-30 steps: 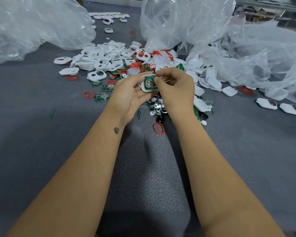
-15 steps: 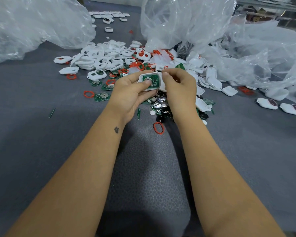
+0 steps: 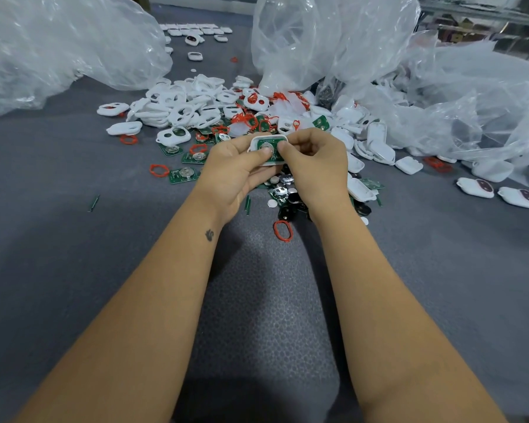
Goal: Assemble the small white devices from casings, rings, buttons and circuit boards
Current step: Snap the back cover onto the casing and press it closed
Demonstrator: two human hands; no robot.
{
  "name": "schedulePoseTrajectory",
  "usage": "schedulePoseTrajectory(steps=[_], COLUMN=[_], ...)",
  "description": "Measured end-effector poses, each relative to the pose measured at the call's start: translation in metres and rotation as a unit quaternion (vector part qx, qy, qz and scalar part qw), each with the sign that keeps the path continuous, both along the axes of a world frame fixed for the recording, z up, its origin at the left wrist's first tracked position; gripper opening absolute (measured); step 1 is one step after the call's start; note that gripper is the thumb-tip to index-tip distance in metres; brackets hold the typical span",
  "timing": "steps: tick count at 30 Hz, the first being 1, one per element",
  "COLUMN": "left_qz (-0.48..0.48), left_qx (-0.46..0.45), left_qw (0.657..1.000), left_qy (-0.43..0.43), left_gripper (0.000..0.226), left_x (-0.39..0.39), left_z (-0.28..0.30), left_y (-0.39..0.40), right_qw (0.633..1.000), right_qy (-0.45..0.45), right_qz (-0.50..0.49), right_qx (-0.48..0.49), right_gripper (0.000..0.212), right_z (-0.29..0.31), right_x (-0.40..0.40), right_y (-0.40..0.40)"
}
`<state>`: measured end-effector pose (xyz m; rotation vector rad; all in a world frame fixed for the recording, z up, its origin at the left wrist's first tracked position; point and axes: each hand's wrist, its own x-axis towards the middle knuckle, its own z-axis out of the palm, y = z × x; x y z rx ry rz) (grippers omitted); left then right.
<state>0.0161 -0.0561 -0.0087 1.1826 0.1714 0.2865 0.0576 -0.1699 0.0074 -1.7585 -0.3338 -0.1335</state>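
Both hands hold one white casing (image 3: 268, 162) with a green circuit board (image 3: 268, 145) lying inside it, above the parts heap. My left hand (image 3: 235, 172) grips its left side, thumb pressed on the board's round metal cell. My right hand (image 3: 315, 166) pinches its right edge with curled fingers. Behind them lies a heap of white casings (image 3: 184, 108) mixed with red rings (image 3: 251, 119). Loose green boards (image 3: 182, 174) lie at the left, and small dark and silver buttons (image 3: 287, 193) lie under my hands.
Big clear plastic bags (image 3: 58, 47) bulge at the back left, centre and right. Finished white devices (image 3: 475, 187) lie at the right, more in rows at the far back (image 3: 196, 29). A red ring (image 3: 283, 230) lies between my wrists on the grey mat (image 3: 74, 254).
The casing has turned in my hands, so the board now faces me squarely. My left thumb has come onto the metal cell, and my right fingers moved to the right edge.
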Motion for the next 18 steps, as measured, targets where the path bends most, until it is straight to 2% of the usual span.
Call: schedulePoseTrajectory(steps=[7, 18], left_qz=[0.039, 0.049], left_qx=[0.003, -0.028], left_qw=[0.999, 0.998], left_qy=[-0.002, -0.001], left_gripper=[0.019, 0.015], left_x=[-0.002, -0.003], left_z=[0.003, 0.004], left_y=[-0.002, 0.000], right_qw=[1.000, 0.982], right_qy=[0.007, 0.085], right_qz=[0.019, -0.088], right_qx=[0.022, 0.145], right_gripper=[0.019, 0.018], right_z=[0.001, 0.006], right_x=[0.000, 0.012], right_y=[0.000, -0.021])
